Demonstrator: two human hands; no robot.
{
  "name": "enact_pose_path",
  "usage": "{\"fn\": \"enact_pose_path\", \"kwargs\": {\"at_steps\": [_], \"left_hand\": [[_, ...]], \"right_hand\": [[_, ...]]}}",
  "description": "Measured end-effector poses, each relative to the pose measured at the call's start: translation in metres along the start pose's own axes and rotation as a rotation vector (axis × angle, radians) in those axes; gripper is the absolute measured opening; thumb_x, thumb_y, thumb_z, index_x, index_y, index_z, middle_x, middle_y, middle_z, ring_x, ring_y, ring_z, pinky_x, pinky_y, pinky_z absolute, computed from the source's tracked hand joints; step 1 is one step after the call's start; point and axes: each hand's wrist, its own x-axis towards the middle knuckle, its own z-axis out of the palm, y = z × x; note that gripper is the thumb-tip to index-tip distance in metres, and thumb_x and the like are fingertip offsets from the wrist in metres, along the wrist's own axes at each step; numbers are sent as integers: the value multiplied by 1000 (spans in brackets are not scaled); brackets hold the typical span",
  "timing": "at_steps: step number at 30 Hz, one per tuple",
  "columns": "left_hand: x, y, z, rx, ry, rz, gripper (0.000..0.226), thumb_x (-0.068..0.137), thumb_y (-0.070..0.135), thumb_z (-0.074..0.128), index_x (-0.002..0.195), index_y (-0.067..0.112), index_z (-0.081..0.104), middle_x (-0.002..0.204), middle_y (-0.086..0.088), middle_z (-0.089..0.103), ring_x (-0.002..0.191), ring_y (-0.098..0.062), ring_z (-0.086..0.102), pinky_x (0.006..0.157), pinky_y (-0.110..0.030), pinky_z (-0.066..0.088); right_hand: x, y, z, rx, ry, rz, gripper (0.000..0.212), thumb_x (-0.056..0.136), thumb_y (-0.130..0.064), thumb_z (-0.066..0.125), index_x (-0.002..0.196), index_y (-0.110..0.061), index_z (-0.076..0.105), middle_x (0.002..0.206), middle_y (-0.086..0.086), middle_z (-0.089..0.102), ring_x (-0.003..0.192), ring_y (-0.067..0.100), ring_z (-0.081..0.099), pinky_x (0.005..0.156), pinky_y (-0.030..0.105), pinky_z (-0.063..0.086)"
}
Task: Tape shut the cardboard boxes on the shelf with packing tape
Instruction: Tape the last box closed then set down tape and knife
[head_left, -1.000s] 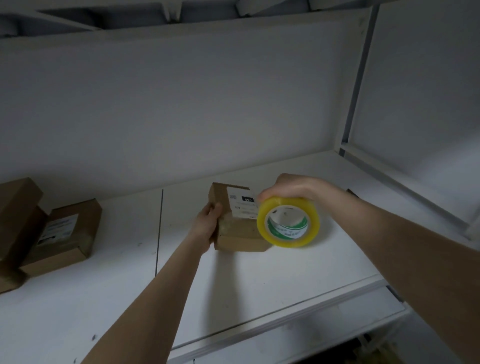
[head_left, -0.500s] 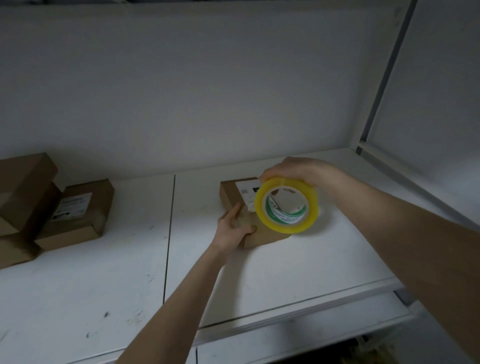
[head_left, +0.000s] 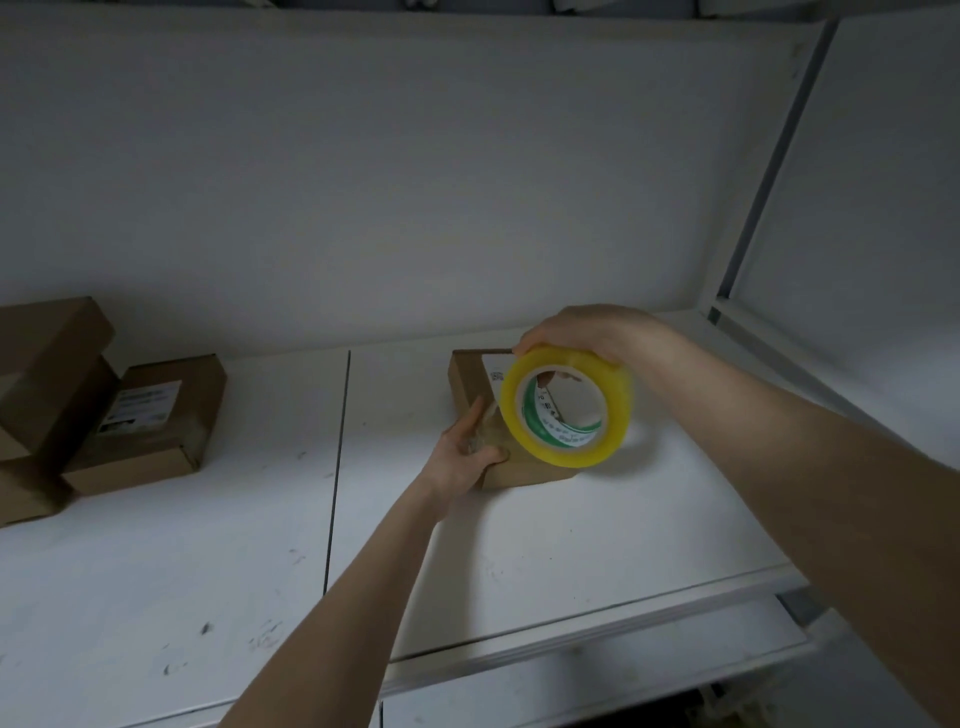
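Observation:
A small brown cardboard box (head_left: 470, 384) with a white label lies on the white shelf (head_left: 571, 530), mid-frame. My right hand (head_left: 592, 332) grips a yellow roll of clear packing tape (head_left: 615, 415) from above and holds it upright over the box's right half. A short clear strip runs from the roll to my left hand (head_left: 465, 454). My left hand rests on the box's near left corner, pinching the tape end against the cardboard. The roll hides most of the label and the box's right side.
Several more brown boxes (head_left: 150, 415) are stacked at the left of the shelf, one with a white label. The shelf's back wall (head_left: 415, 182) stands right behind the box. A metal upright (head_left: 769, 171) and a side panel close the right end. The shelf's front edge (head_left: 597, 629) is near me.
The view dropped and moved closer. My left hand slid from the box's left side to its near corner and took hold of the tape end. The roll stayed over the box's right half.

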Motion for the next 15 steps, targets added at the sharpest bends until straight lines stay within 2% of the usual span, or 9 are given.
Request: {"fn": "enact_pose_path", "kwargs": {"at_steps": [2,4,6,9,10,12,13,15], "left_hand": [[-2,0,-3,5,-15,12,77,87,4,62,150,28,25,128,12,49,113,-11,53,97,-23,45],[-4,0,-6,2,-17,33,75,88,1,60,149,28,26,115,19,51,103,-5,56,92,-20,47],[-6,-1,-6,0,-7,58,73,88,-1,59,147,29,30,120,16,50,101,-2,56,90,-20,49],[-8,-4,-7,16,23,82,63,89,-1,58,140,30,39,116,18,47,94,18,51,80,-12,49],[-8,-5,-6,21,34,88,58,89,1,59,137,30,43,116,16,47,101,15,49,85,-15,48],[-6,-6,-7,40,62,104,52,88,4,61,131,30,49,122,9,49,120,-2,41,98,-31,44],[-5,-7,-7,51,71,116,48,88,4,61,127,29,53,123,7,50,120,-4,41,98,-35,43],[-4,-7,-6,43,74,141,39,88,1,60,118,25,58,117,8,55,103,6,52,86,-27,47]], "right_hand": [[-5,5,-3,4,-68,20,23,93,-37,61,89,-16,69,97,9,71,79,21,62,80,35,52],[-11,13,-5,-47,-129,61,21,93,-33,62,93,-14,69,91,6,71,72,17,62,74,32,53],[-12,24,-6,-125,-143,116,19,91,-37,65,88,-19,66,83,0,69,67,14,63,68,27,53],[-7,37,-1,-296,-69,160,31,82,-52,69,89,-22,64,83,-2,67,75,15,66,73,30,54],[-5,40,0,-336,-39,168,36,79,-56,69,89,-22,65,83,-2,67,77,17,66,74,31,55],[-5,45,1,-368,-24,174,37,76,-57,70,85,-22,65,83,-1,67,77,17,67,76,32,55],[-4,48,2,-363,-34,180,36,75,-57,70,85,-22,65,84,-1,68,78,17,68,79,33,56],[-4,52,4,-338,-68,193,39,75,-57,70,94,-23,67,90,-1,70,82,18,69,85,36,58]]}}
